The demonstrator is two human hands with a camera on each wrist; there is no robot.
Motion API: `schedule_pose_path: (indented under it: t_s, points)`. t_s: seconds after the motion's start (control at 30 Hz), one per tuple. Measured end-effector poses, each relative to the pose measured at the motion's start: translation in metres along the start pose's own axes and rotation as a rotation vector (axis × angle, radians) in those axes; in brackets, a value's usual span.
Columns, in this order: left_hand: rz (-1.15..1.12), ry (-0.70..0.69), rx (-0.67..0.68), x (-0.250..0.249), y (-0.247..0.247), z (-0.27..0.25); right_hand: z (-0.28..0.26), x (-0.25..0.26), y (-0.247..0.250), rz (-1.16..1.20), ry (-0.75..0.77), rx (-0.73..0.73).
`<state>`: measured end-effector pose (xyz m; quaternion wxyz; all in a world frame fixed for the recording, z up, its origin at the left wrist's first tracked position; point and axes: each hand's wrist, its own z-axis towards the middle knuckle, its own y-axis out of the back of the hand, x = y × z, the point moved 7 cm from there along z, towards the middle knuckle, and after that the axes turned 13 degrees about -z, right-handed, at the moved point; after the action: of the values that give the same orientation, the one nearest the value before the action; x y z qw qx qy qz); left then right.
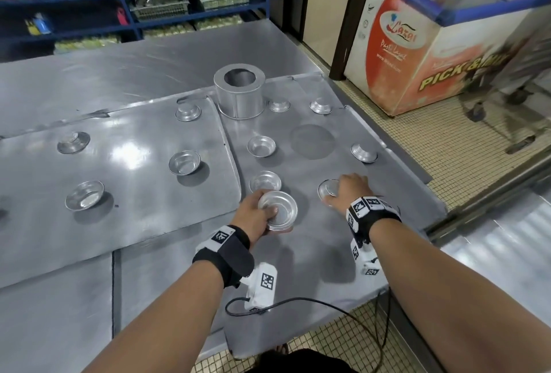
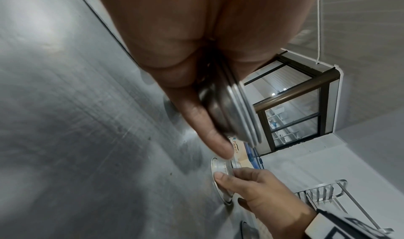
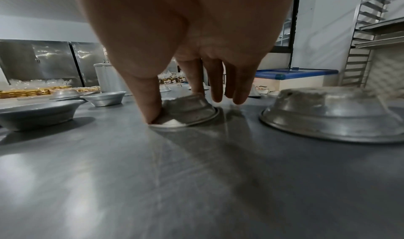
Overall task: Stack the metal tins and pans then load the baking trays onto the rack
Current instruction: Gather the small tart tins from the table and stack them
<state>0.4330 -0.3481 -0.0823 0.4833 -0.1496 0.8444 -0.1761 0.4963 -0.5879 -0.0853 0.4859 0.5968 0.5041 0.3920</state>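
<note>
My left hand (image 1: 262, 212) grips a nested stack of small round metal tins (image 1: 278, 213), open side up, just above the right baking tray (image 1: 313, 256); the left wrist view shows the stack's rims (image 2: 236, 115) against my palm. To the right, my right hand (image 1: 343, 190) pinches an upside-down tin (image 1: 327, 188) that sits on the same tray, thumb at its near rim and fingers over the far side (image 3: 188, 109). Another upright tin (image 1: 264, 180) lies just beyond the stack.
Several loose tins lie scattered over the right tray and the left tray (image 1: 119, 223), some inverted (image 1: 363, 152). A tall metal ring mould (image 1: 240, 92) stands at the back. A chest freezer (image 1: 447, 44) is at the right, and a tray rack (image 3: 362, 35) beyond it.
</note>
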Motion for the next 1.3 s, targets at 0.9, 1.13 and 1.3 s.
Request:
schedule_pose_path:
  t_s: [0.9, 1.13, 1.3]
  points:
    - [-0.053, 0.117, 0.181, -0.005, -0.013, -0.038, -0.155, 0.061, 0.064, 0.869, 0.260, -0.404]
    - [0.097, -0.023, 0.248, -0.004, -0.022, -0.034, -0.169, 0.070, 0.044, 0.915, 0.298, -0.275]
    - [0.181, -0.074, 0.214, 0.003, -0.027, -0.019, -0.163, 0.059, 0.038, 0.970, 0.336, -0.165]
